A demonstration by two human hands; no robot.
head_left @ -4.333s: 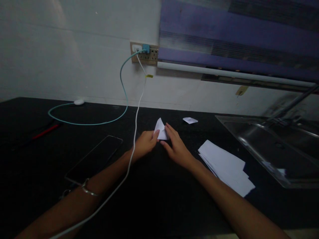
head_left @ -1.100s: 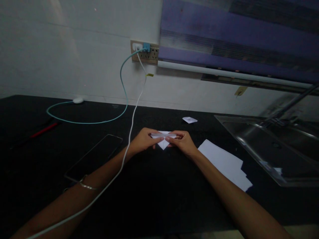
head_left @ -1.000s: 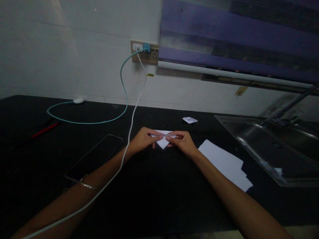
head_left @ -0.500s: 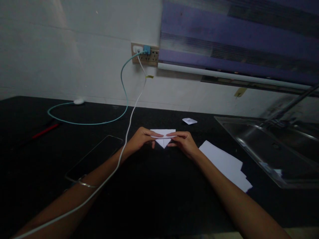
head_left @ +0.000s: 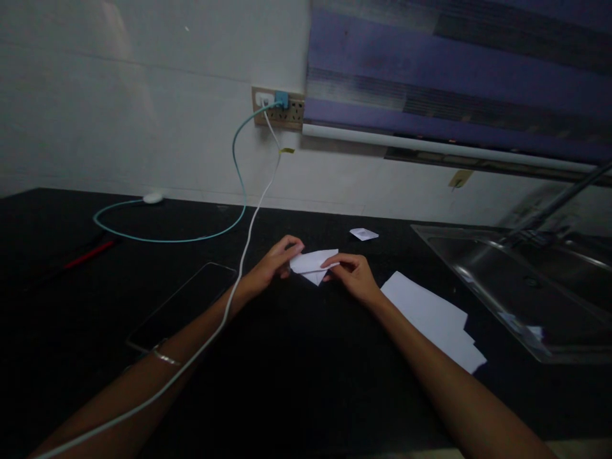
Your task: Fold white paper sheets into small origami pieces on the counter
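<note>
While the right hand [head_left: 354, 275] pinches the right end of a small folded white paper [head_left: 310, 262] between its thumb and fingers, the left hand [head_left: 277, 260] curls at the paper's other end, its fingertips just beside or on the corner; whether they grip it I cannot tell. The paper lies between the two hands over the black counter [head_left: 310, 376], with a long flap across it and a point of the fold directed toward the person. A silvery bracelet [head_left: 167, 359] circles the left forearm, and a white cable [head_left: 243, 258] passes over that same arm. Near the left forearm lies a dark phone [head_left: 184, 303], partly covered by the arm; farther left is a thin red object [head_left: 89, 254], too dim to identify. Beside the right forearm sits a pile of white sheets [head_left: 430, 315], unevenly stacked, and beyond the right hand another small folded paper [head_left: 364, 234] rests alone. At the far right, a metal sink [head_left: 442, 248] is set into the counter. Toward the back, a teal cable [head_left: 236, 153] loops from a socket panel [head_left: 294, 113] on the pale wall [head_left: 191, 127] to a white disc [head_left: 153, 198], and a purple striped sheet [head_left: 430, 76] hangs above.
</note>
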